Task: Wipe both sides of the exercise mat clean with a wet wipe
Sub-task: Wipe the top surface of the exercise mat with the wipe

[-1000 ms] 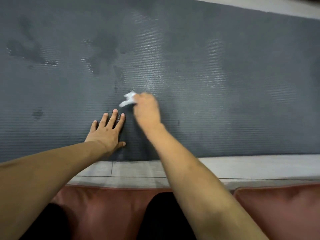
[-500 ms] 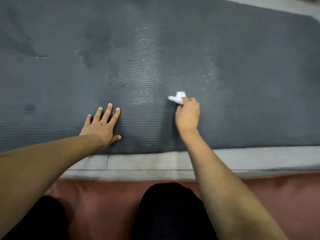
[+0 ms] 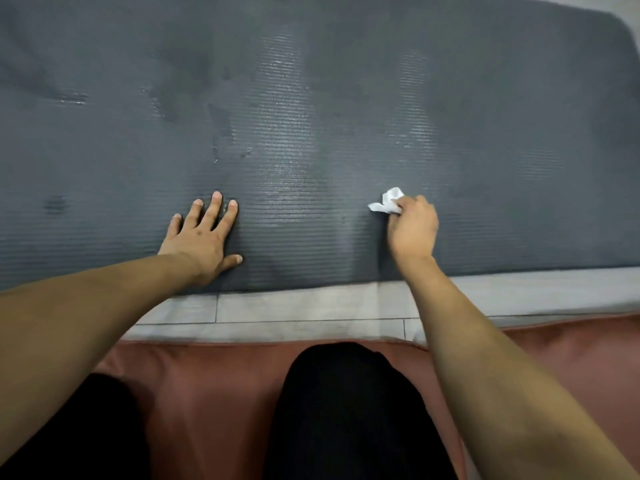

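Hands first. Left hand (image 3: 202,239) lies flat on the exercise mat (image 3: 485,116), palm down, fingers (image 3: 216,206) straight and slightly spread, thumb out to the side toward the near edge; it grasps nothing, only presses on the ribbed surface. Right hand (image 3: 412,226) sits well to the right of it, fingers curled, pinching a crumpled white wet wipe (image 3: 388,201) that sticks out past the knuckles on the far-left side. Wipe touches the mat; whether the whole wad is pressed down cannot be told.

Mat: dark grey, fine ridges running left to right, spread flat on the floor (image 3: 294,310). Shiny damp streaks (image 3: 287,140) show between the two hands and beyond them, with a fainter band farther right above the wipe. Darker blotches sit toward the far left.

Edges. Near long edge of the mat runs just behind both wrists, with a strip of pale wood-look floor between it and a reddish-brown cushion (image 3: 214,393). Rounded far-right corner of the mat shows at upper right, pale floor beyond it. Left end runs out of frame.

Open room: bare mat stretches right of the right hand up to that corner, and across the far half. Dark-clothed knees (image 3: 346,403) rest on the cushion, both forearms reaching out over the floor strip.
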Demonstrator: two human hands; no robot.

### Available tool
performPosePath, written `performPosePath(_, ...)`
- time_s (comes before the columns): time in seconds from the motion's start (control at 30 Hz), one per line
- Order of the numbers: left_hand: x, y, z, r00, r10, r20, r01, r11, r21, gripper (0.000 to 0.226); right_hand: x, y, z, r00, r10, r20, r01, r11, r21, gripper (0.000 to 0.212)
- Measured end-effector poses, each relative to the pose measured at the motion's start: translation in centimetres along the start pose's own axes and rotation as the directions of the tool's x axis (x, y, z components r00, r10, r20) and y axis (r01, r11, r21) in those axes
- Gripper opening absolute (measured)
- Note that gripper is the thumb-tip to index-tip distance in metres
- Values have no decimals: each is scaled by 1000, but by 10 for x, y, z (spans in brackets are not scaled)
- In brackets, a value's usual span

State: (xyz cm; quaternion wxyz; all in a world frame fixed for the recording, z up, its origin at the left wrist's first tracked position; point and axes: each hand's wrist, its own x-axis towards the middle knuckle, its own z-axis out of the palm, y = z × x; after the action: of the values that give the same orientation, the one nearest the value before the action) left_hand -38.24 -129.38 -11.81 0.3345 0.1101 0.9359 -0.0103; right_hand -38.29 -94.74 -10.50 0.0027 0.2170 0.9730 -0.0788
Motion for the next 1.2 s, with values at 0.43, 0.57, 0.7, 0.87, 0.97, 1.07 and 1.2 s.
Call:
performPosePath(0.43,2,-4,2,999,24,-29,-25,999,-28,100,-38,5,2,933,-329,149,339,940,-46,23)
performPosePath(0.57,2,-3,4,999,17,-42,-17,1000,-5,98,-27,68,-9,977,197,80,-200,979,39,34)
performPosePath(0.7,1,-2,3,999,14,-32,-15,1000,-22,99,-64,-34,15,974,-182,138,150,966,212,49)
performPosePath(0.87,1,-5,3,999,7,-39,-8,1000,-29,99,-115,-126,20,593,-690,416,624,720,304,31)
performPosePath(0.97,1,-5,1,999,14,-36,-15,1000,-24,99,-92,-64,19,666,-651,364,633,751,185,30)
performPosePath(1.07,1,-5,3,999,20,-43,-21,999,-25,99,-59,39,8,897,-406,173,402,914,60,43)
performPosePath(1.2,1,-5,4,998,22,-53,-24,999,-34,99,-52,83,-11,986,159,55,-165,980,112,31)
